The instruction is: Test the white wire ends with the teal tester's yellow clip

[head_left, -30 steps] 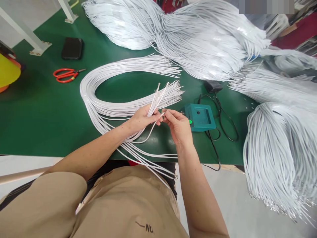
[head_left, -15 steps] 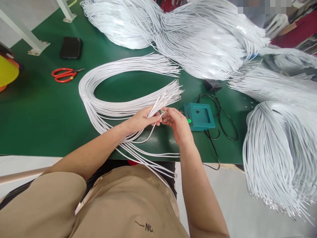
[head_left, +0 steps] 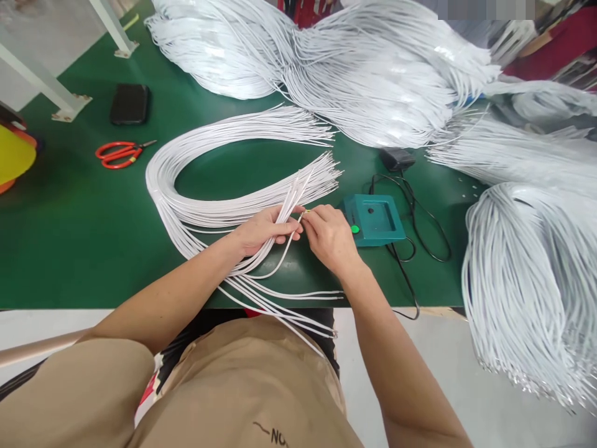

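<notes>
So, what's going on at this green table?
The person's left hand holds several white cables, while the right hand has its fingers at the end of one of them; its exact grip is hidden. A looped bundle lies just beyond, with a teal device beside the right hand and a larger heap of cables behind.

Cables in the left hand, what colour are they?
White; the cables show best in the head view.
</notes>
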`<move>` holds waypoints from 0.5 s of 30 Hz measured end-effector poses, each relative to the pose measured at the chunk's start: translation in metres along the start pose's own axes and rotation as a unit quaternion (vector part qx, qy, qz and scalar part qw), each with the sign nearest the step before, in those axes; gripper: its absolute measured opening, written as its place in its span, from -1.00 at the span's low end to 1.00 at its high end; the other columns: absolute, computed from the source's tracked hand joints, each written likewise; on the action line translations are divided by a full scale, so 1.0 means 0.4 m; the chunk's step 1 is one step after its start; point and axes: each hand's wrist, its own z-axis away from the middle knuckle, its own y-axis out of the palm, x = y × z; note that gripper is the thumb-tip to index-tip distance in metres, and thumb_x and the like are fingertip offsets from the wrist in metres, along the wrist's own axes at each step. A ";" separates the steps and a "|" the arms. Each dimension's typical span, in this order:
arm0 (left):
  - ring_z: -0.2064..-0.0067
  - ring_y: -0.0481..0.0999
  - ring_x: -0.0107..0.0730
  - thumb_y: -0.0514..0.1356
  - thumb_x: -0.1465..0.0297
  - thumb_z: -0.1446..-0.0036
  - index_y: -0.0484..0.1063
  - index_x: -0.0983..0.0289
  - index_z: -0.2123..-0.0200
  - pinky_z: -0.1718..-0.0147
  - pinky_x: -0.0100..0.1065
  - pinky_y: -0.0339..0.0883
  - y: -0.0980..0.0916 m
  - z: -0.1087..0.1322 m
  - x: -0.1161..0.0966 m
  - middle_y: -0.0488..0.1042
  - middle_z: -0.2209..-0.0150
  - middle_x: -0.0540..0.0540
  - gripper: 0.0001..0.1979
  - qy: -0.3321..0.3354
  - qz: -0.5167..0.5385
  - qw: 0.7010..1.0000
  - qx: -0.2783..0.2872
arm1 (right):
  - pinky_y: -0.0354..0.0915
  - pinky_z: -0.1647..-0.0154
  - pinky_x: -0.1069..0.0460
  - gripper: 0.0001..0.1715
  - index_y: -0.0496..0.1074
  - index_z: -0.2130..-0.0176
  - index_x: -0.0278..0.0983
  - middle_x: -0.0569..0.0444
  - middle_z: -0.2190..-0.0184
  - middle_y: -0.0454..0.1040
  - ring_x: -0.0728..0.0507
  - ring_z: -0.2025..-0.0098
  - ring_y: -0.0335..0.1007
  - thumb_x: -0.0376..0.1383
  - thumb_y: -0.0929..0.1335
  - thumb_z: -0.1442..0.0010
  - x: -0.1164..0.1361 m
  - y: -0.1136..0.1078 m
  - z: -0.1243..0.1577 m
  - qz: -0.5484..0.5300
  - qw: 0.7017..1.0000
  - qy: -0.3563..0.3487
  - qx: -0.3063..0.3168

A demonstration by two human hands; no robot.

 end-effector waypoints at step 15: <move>0.31 0.66 -0.30 0.26 0.35 -0.05 0.31 0.28 -0.03 0.67 -0.59 0.14 0.020 -0.036 0.010 0.60 0.31 0.10 -0.55 0.066 -0.251 0.961 -0.095 | 0.10 0.17 -0.06 -0.78 0.50 0.36 -0.29 -0.02 0.42 0.55 -0.20 0.26 0.31 -0.51 0.29 -0.11 -0.113 -0.025 -0.047 0.002 0.996 0.035 0.088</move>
